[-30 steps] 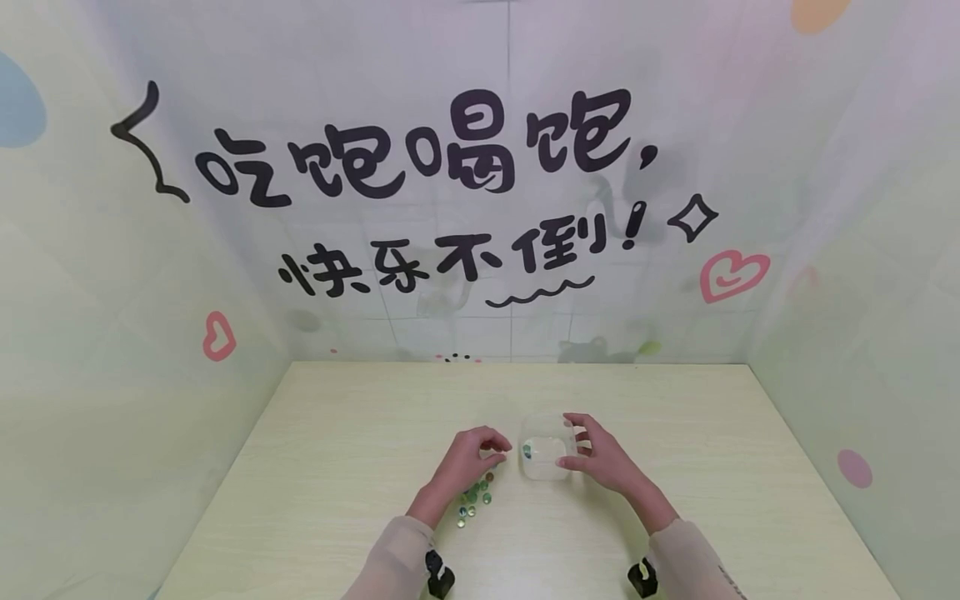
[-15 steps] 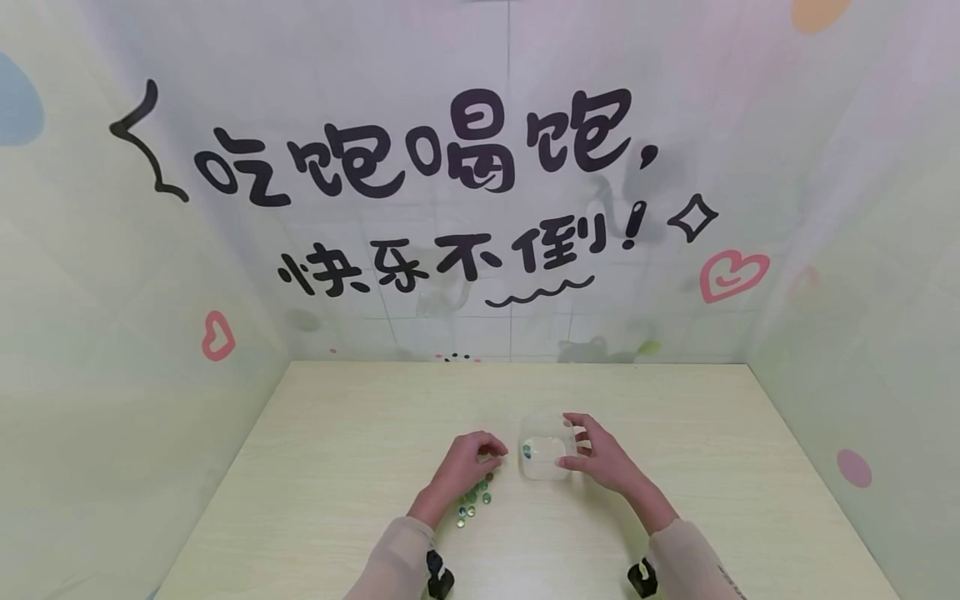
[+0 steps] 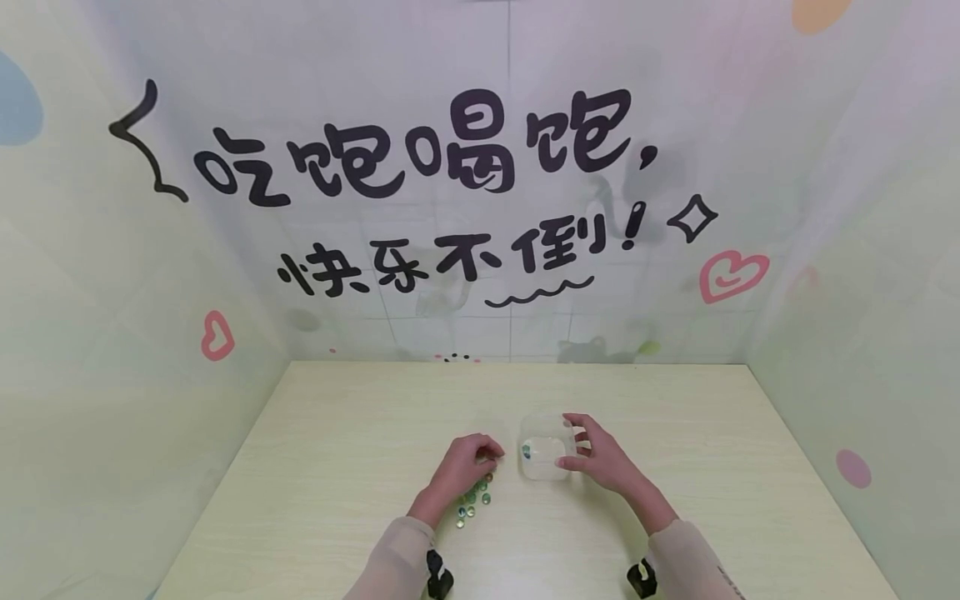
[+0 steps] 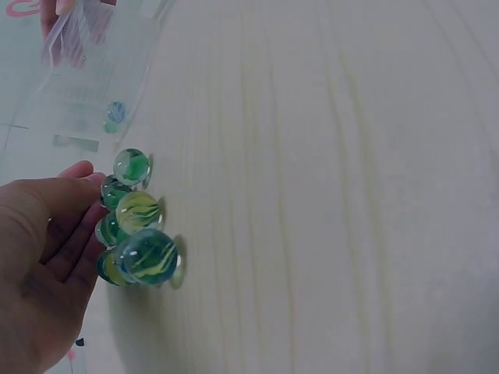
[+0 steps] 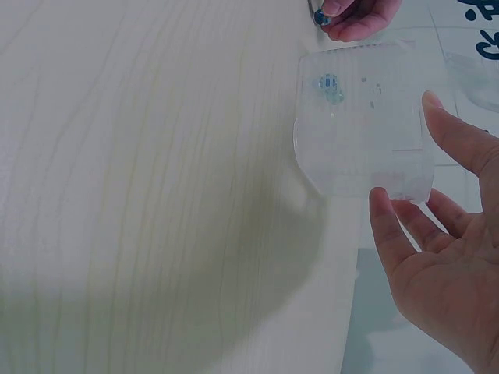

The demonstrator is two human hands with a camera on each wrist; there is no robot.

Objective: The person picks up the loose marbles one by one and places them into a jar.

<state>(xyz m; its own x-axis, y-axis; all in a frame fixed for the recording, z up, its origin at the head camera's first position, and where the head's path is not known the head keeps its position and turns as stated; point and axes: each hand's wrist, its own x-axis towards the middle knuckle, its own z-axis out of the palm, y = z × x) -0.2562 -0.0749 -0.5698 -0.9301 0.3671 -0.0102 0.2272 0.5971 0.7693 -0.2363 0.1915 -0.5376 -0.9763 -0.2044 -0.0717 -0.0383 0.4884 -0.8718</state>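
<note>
A clear plastic container (image 3: 551,460) stands on the table, with a few bluish-green marbles (image 5: 331,87) inside near its left wall. My right hand (image 3: 606,462) holds it by the right side, thumb near and fingers behind. Just left of the container, my left hand (image 3: 461,467) is low over a cluster of glass marbles (image 3: 472,497). In the right wrist view a dark blue-green marble (image 5: 321,17) shows at the left thumb and fingertips, which pinch it. Several green and yellow swirled marbles (image 4: 140,210) lie beside the left palm; the hand partly hides the cluster.
The pale wood-grain table (image 3: 360,417) reaches back to a printed fabric backdrop (image 3: 480,317). Fabric walls close in both sides. Black wrist mounts (image 3: 439,575) sit under the sleeves.
My left hand has drawn slightly left and down, away from the container, and its thumb and fingertips have come closer together. The right hand and container stay in place.
</note>
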